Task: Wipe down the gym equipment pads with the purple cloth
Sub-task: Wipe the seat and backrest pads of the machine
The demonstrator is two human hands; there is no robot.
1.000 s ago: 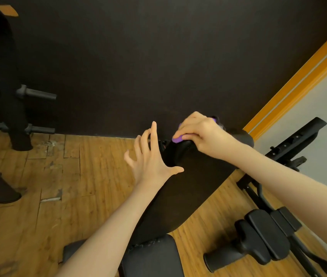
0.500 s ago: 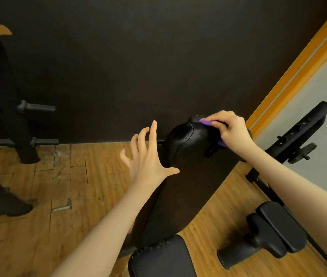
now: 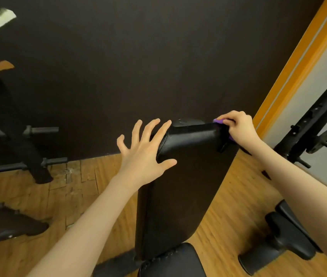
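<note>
A person's right hand [image 3: 238, 124] clamps a purple cloth [image 3: 218, 121] against the top right corner of an upright black back pad [image 3: 182, 176], fingers curled over the fabric so that only two slivers of purple show, one above the knuckles and one below the palm. The left hand [image 3: 144, 154] is spread wide with all five fingers apart and straight, at the pad's top left corner, about nine o'clock from the cloth; whether the palm presses the vinyl or just hovers beside it cannot be told. The two hands stand apart, one at each upper corner of the pad. No brand, label or writing can be read on any surface in view. Counted: one cloth, one back pad, one stitched seat pad [image 3: 172, 262] at six o'clock below it, and one padded attachment [image 3: 282, 242] lying on the floor at four o'clock. A black metal frame [image 3: 314, 124] with holes and knobs rises at three o'clock against a grey wall with orange trim [image 3: 298, 62]. A dark rack [image 3: 14, 136] with four visible pegs stands at nine o'clock on the worn wooden floor [image 3: 70, 196], before a dark wall [image 3: 138, 56].
</note>
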